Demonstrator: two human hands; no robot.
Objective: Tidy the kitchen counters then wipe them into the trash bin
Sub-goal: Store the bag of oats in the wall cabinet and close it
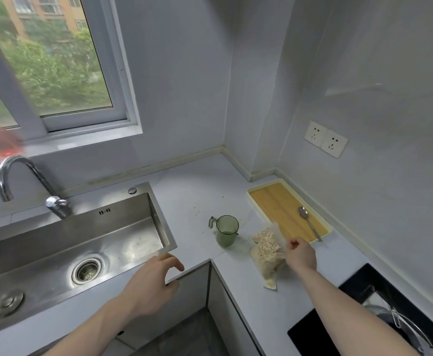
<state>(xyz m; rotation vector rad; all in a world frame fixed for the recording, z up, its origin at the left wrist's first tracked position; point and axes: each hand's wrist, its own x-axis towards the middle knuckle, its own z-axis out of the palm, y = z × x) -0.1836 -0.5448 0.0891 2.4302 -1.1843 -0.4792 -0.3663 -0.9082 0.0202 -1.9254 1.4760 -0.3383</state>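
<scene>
From the head view, a clear bag (266,249) of pale flakes lies on the counter (248,291), near its inner corner and just beside the near end of the tray (264,199). The tray sits at the back right, along the wall. A spoon (310,223) lies in the tray, with its handle poking over the near rim. A green cup (227,231) stands upright near the bag, between it and the sink (64,253). A few crumbs lie on the counter behind the cup.

The bag looks soft and light. It would sag and change shape when lifted. Its top seems loose, so the flakes could spill if it tips. I think the best place to take it is the thin plastic at the top, gathered tight, with the full part hanging down. The cup looks like hard plastic, light, and easy to lift by its little handle. The spoon is stiff metal and may slide on the tray.

The right hand (301,254) is at the bag's right side, by the tray's near end. Its fingers are curled in and seem to pinch the clear plastic at the top of the bag, but that plastic is hard to see, so I am not fully sure.

The left hand (151,283) hovers over the counter's front edge, next to the sink's near right corner. Its fingers are loosely bent and a little spread. It holds nothing.
</scene>
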